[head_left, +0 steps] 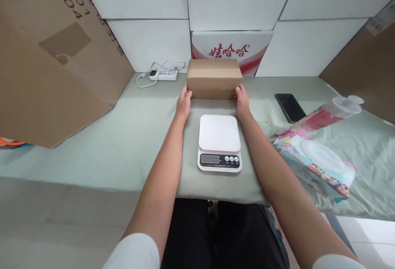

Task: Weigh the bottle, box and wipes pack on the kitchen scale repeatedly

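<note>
"White plastic nearest us: what is it?"

"A digital scale [219, 133], lying between the two forearms [166, 153], short of either hand. A pack of wipes [324, 158] sits outside the right forearm, on the cloth-covered desk [148, 137]."

"And the arms?"

"Both reach out nearly straight. The left hand [183, 103] and right hand [242, 101] mirror each other, low, thumbs towards the near face, fingers along the ends."

"Pinching anything?"

"Each clasps a lower corner of a brown cardboard box [214, 87], which is between the hands, just past the scale. Whether its base touches the desk, I can't tell."

"How would it handle?"

"Stiff-walled, I'd judge, and dry enough not to slip. Its contents are hidden; if empty, it should be light, and hard squeezing could dent it. Both short ends, low down, look the right hold."

"Beyond?"

"A white power strip [168, 75], farther out than the left hand and left of it, then a white carton [230, 48] behind the box, beyond both hands."
</note>
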{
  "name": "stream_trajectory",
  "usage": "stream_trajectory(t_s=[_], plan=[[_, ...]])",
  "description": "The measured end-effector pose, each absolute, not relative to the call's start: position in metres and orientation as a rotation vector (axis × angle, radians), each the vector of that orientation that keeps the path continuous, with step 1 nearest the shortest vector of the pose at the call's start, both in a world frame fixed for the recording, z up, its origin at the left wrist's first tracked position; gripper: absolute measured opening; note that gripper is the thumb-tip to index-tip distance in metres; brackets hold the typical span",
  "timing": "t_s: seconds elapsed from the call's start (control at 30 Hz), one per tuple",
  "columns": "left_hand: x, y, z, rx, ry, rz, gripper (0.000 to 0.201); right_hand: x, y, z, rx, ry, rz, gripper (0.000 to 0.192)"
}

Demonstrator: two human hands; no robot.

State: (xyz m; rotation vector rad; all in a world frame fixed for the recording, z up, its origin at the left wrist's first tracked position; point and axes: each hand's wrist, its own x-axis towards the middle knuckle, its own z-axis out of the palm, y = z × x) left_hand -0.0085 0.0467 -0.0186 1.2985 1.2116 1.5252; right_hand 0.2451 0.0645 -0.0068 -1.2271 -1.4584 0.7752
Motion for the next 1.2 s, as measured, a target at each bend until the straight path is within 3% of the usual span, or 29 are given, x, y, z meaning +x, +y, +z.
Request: stream_trajectory(t_s=[0.37, 0.57, 0.87, 1.2], plan=[[-0.01, 0.05, -0.016, 1.302, 1.125, 1.623, 0.067, 0.235, 0.05, 0.019, -1.226, -1.467, 0.662, 0.094], [-0.001, -0.009, 0.017, 1.429, 1.034, 1.702, 0.074, 0.246, -0.014, 0.045, -1.229, -1.51, 0.448, 0.083], [-0.003, -0.148, 0.002, 1.337, 1.092, 1.691, 0.071, 0.264, -0.13, 0.003, -1.047, -1.532, 0.427, 0.09], [-0.001, -0.174, -0.013, 1.309, 1.133, 1.685, 0.069, 0.265, -0.129, -0.012, -0.972, -1.419, 0.39, 0.074]])
